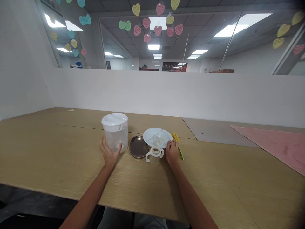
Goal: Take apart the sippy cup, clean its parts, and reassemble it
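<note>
My left hand (111, 153) is spread around the lower side of a translucent plastic pitcher (115, 135), its thumb on the near face. The pitcher stands upright under a white lid (115, 119) with slots at the side. At the right rim of a white plate (150, 134), my right hand (172, 151) has its fingers curled on the edge. A clear piece (158, 140) lies in the plate. Just in front stands a small clear bottle with a white two-handled collar (155, 152). Between pitcher and plate lies a round metal dish (138, 148).
Behind my right hand lie a yellow item (175, 136) and a green handle (181, 153), partly hidden. A pink cloth (281, 146) covers the table's right side, near a grey panel (214, 132). A white wall (154, 93) bounds the back. A small flat piece (71, 110) lies far left.
</note>
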A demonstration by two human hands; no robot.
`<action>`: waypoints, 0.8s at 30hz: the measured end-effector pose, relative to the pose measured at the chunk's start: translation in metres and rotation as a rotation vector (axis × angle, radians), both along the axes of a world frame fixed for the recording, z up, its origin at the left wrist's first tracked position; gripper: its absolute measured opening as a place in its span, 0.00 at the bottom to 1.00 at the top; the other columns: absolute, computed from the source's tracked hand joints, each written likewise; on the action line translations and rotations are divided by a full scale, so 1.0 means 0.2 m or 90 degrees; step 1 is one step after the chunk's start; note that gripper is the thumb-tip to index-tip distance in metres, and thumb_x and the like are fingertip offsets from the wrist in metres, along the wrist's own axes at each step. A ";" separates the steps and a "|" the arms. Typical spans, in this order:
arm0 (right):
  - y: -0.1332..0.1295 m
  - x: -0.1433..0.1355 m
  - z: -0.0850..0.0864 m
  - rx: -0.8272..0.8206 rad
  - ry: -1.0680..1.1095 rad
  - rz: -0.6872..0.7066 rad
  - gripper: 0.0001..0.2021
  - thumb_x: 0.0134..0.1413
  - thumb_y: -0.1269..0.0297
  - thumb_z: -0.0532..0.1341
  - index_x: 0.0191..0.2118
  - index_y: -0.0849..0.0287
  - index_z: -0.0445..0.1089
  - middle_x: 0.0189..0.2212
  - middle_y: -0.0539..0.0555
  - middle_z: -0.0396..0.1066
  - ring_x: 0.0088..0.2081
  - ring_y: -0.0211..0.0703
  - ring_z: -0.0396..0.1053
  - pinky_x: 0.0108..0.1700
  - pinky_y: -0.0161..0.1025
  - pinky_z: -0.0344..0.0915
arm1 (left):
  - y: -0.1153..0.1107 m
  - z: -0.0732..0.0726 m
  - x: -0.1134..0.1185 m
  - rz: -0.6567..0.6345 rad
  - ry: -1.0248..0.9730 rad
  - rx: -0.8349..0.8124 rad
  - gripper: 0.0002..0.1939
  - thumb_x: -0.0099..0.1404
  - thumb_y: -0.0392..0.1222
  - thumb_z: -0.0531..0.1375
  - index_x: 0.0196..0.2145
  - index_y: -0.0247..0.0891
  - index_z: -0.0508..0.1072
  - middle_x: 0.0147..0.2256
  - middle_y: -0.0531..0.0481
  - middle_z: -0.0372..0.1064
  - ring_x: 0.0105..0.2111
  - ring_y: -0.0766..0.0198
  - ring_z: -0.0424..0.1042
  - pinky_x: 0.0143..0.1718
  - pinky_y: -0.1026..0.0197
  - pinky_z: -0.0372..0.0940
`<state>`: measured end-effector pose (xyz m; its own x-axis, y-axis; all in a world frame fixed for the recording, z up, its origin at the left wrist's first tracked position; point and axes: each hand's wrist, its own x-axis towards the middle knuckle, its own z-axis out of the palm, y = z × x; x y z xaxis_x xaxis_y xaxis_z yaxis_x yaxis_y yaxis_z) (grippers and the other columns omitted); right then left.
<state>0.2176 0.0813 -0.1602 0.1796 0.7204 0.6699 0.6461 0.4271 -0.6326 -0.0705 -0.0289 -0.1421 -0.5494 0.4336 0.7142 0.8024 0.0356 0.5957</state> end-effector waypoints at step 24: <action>-0.01 0.00 0.01 0.020 0.006 0.009 0.18 0.59 0.57 0.43 0.38 0.62 0.64 0.43 0.63 0.61 0.47 0.47 0.62 0.48 0.45 0.59 | 0.35 0.21 0.53 -0.498 0.256 -0.374 0.17 0.67 0.46 0.45 0.41 0.39 0.72 0.47 0.46 0.68 0.51 0.62 0.62 0.53 0.60 0.55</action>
<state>0.2169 0.0794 -0.1585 0.1758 0.7016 0.6906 0.6341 0.4558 -0.6246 0.0350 0.0406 -0.1001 0.2625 0.9012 0.3449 0.8611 -0.3801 0.3378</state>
